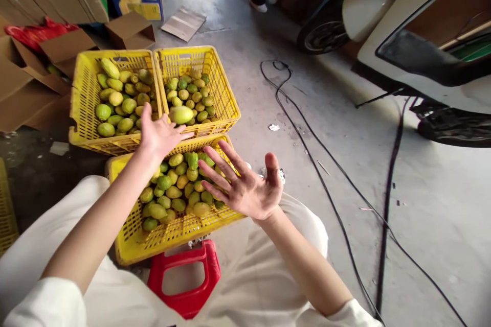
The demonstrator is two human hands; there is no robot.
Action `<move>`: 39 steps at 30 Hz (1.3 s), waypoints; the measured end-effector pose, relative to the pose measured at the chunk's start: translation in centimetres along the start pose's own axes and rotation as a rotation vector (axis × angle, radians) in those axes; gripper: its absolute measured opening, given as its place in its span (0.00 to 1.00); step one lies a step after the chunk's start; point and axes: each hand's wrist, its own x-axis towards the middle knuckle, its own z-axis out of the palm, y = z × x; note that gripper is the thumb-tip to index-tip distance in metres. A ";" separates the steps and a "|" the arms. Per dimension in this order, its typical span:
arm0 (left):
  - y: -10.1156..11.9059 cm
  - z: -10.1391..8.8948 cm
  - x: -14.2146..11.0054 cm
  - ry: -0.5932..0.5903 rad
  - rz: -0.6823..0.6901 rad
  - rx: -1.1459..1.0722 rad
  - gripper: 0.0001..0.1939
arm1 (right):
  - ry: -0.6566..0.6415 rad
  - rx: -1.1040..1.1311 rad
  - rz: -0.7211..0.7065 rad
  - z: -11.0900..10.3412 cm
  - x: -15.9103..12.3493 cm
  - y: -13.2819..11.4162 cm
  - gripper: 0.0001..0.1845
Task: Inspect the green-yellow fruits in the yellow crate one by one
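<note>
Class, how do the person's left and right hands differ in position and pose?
The left hand reaches farther forward, near the back left crate; the right hand is nearer, by the front crate. In the picture, the left hand points rightward; the right hand points up and left. Both are bare and open.

No readable text or numbers

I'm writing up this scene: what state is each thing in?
Left hand: open, fingers spread, empty.
Right hand: open, fingers spread, empty.
Near yellow crate: open-topped, partly filled with fruit.
Far-left yellow crate: open-topped, partly filled.
Far-right yellow crate: open-topped, partly filled.
Cardboard box: flaps open.
Cardboard sheet: lying on floor.
Black cable: loosely looped.
Scooter: parked, kickstand down.
</note>
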 end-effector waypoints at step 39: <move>-0.6 -14.1 -4.6 -0.301 0.522 2.511 0.27 | 0.526 -0.391 0.119 -9.4 7.2 2.6 0.29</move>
